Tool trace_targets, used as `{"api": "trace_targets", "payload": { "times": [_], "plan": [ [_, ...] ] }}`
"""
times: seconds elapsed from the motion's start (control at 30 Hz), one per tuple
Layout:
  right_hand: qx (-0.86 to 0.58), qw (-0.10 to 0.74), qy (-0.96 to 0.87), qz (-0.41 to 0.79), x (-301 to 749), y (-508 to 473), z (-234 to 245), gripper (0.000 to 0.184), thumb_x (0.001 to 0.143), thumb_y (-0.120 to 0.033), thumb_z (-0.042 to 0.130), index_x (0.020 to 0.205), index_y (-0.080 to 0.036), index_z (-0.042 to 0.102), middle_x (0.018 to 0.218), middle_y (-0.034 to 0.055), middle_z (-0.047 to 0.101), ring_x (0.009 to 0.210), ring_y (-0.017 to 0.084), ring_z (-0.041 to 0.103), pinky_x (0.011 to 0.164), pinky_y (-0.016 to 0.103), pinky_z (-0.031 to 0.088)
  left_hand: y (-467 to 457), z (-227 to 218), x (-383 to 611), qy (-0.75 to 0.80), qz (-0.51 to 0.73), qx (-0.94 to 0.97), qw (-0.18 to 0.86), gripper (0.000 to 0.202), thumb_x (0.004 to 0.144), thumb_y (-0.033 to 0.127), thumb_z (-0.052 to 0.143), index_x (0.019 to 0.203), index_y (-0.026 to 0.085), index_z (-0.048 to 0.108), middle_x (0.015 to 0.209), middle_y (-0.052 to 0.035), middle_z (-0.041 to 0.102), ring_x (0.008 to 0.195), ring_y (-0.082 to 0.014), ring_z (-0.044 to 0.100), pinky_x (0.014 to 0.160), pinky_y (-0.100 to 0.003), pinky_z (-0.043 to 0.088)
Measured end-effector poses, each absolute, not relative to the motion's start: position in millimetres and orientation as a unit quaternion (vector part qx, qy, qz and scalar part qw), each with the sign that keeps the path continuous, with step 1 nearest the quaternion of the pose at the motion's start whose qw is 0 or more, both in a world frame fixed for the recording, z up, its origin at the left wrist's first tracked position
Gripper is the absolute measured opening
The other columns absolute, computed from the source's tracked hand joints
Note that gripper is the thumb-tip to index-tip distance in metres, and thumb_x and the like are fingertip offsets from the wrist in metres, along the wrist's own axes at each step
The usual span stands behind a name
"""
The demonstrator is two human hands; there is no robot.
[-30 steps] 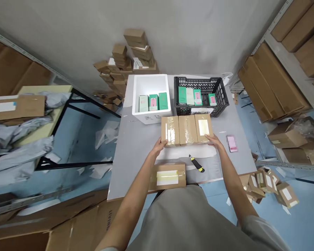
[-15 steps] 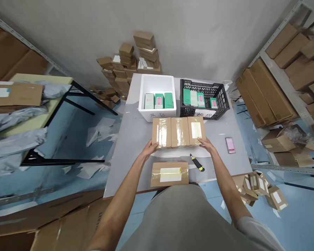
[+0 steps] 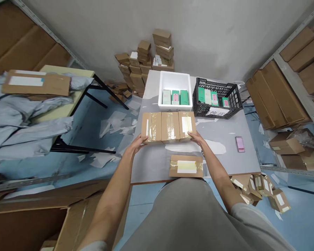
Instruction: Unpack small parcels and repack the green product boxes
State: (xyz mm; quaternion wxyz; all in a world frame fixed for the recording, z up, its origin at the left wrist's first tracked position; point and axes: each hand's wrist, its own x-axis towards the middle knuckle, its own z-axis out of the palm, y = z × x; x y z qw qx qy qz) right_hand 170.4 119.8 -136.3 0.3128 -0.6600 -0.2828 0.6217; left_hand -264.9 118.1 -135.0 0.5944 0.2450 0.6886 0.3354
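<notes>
Three taped cardboard boxes [image 3: 170, 126] stand side by side in a row, squeezed between my two hands. My left hand [image 3: 139, 142] grips the lower left corner of the row, thumb on the left box. At the other end, my right hand [image 3: 195, 137] holds the right box's lower corner, its thumb by the white label. A single taped cardboard box [image 3: 186, 166] with a white label lies nearer my body on the grey table [image 3: 153, 162]. The utility knife seen earlier is hidden by my right forearm.
Behind the row stand a white foam box [image 3: 174, 75] and a black plastic crate [image 3: 216, 85], both holding green and pink cartons. A pink phone-like item [image 3: 240, 144] lies on the right. An open large carton [image 3: 75, 223] stands at lower left, beside grey parcels [image 3: 39, 129].
The row of three boxes has moved left across the table with both hands, away from in front of the crate. My view has turned left, and my right forearm now covers the knife.
</notes>
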Motion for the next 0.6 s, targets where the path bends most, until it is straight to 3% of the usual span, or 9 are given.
{"api": "trace_targets", "payload": {
  "times": [0.17,0.4,0.5,0.6],
  "plan": [
    [-0.66,0.316,-0.287,0.619,172.7,130.4,-129.3,0.072,0.097,-0.041,0.098,0.16,-0.03,0.065,0.168,0.0116,0.077,0.138,0.025,0.079,0.115,0.041,0.07,143.6,-140.4,-260.5,0.673,0.334,0.251,0.61,0.055,0.085,0.025,0.089,0.138,0.028,0.076,0.128,-0.0092,0.082,0.116,-0.025,0.077,0.108,-0.044,0.071],
    [-0.666,0.313,-0.284,0.615,174.7,136.8,-132.3,0.078,0.092,-0.043,0.1,0.16,-0.029,0.066,0.165,0.0119,0.078,0.13,0.026,0.083,0.108,0.039,0.073,153.1,-139.9,-256.2,0.662,0.329,0.255,0.623,0.071,0.091,0.018,0.085,0.158,0.035,0.071,0.136,-0.0072,0.081,0.127,-0.0259,0.077,0.114,-0.042,0.068],
    [-0.67,0.309,-0.284,0.613,175.1,139.1,-133.5,0.079,0.091,-0.046,0.1,0.161,-0.031,0.067,0.166,0.0118,0.078,0.133,0.028,0.082,0.114,0.044,0.071,153.1,-136.9,-251.9,0.67,0.33,0.262,0.612,0.077,0.091,0.021,0.087,0.165,0.036,0.068,0.139,-0.0083,0.081,0.136,-0.0294,0.077,0.12,-0.048,0.067],
    [-0.684,0.274,-0.314,0.599,183.9,137.1,-132.4,0.092,0.091,-0.057,0.099,0.172,-0.034,0.06,0.171,0.0135,0.075,0.145,0.034,0.078,0.126,0.057,0.064,148.0,-137.2,-246.0,0.676,0.336,0.27,0.597,0.092,0.098,0.028,0.084,0.183,0.039,0.052,0.16,-0.0113,0.077,0.155,-0.0346,0.07,0.133,-0.058,0.058]
  ]
}}
